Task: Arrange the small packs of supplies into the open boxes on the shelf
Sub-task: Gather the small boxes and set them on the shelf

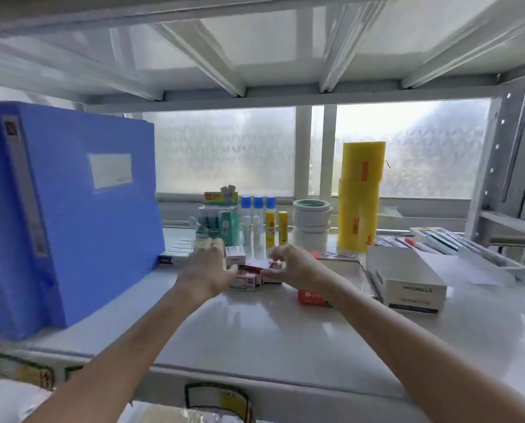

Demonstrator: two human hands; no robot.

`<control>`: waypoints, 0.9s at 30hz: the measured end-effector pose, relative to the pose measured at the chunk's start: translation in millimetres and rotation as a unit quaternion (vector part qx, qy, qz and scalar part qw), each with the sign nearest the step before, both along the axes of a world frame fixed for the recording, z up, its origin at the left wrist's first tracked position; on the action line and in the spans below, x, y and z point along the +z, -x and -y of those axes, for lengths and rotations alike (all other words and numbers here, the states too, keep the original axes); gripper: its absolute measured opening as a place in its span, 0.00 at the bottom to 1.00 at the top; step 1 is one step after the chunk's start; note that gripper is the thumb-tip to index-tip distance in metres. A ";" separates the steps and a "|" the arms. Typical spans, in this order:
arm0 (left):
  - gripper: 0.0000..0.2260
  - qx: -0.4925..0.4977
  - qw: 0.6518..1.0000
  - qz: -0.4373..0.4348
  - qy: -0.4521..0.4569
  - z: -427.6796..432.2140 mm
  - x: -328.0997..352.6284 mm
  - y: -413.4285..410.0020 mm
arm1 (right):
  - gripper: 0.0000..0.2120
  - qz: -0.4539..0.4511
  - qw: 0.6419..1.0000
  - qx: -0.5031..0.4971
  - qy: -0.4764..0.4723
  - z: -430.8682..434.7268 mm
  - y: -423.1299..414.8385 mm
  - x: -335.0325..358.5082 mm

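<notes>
Several small red-and-white packs [249, 277] lie in a cluster at the middle of the white shelf [270, 337]. My left hand [208, 268] rests against the cluster's left side, fingers spread. My right hand [291, 265] curls over its right side, thumb and fingers pinching a small red pack [256, 265] on top. One more red pack [311, 297] lies apart under my right wrist. A white open box [407, 280] stands to the right, and a shallow white tray [334, 256] sits behind my right hand.
Tall blue file folders [66, 209] stand at the left. Behind the packs are glue sticks [270, 227], a green display box [221, 221], stacked tape rolls [311, 221] and a yellow roll [360, 196]. A clear tray of pens [456, 245] lies far right.
</notes>
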State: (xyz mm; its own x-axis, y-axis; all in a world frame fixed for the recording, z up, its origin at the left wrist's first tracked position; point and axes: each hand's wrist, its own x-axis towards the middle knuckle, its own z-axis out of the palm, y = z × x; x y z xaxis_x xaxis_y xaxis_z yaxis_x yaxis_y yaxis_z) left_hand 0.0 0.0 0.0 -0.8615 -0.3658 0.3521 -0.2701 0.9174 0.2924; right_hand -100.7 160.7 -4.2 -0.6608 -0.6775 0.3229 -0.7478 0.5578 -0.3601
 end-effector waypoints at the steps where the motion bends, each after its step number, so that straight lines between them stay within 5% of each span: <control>1: 0.19 -0.008 1.000 -0.016 0.017 -1.7 -2.0 -0.3 | 0.21 -0.001 1.000 0.003 -0.004 2.4 1.9 -0.4; 6: 0.30 -0.019 0.998 0.021 0.064 -24.8 -14.0 3.2 | 0.18 -0.018 1.000 0.011 0.017 4.0 -0.3 1.0; 12: 0.15 -0.015 1.000 0.020 -0.008 -35.0 3.5 5.5 | 0.18 0.005 0.995 -0.103 0.008 -49.0 7.5 29.2; 17: 0.13 -0.202 0.979 0.005 -0.033 -88.8 43.8 21.8 | 0.19 -0.070 0.956 -0.262 -0.114 -90.1 -1.3 39.5; 23: 0.03 -0.240 0.950 0.199 0.011 -145.9 29.5 69.2 | 0.22 -0.068 0.947 -0.248 -0.195 -99.7 -3.6 21.0; 27: 0.20 -0.272 0.939 0.182 -0.105 -118.0 31.7 62.5 | 0.19 -0.077 0.952 -0.230 -0.188 -101.9 -6.5 33.5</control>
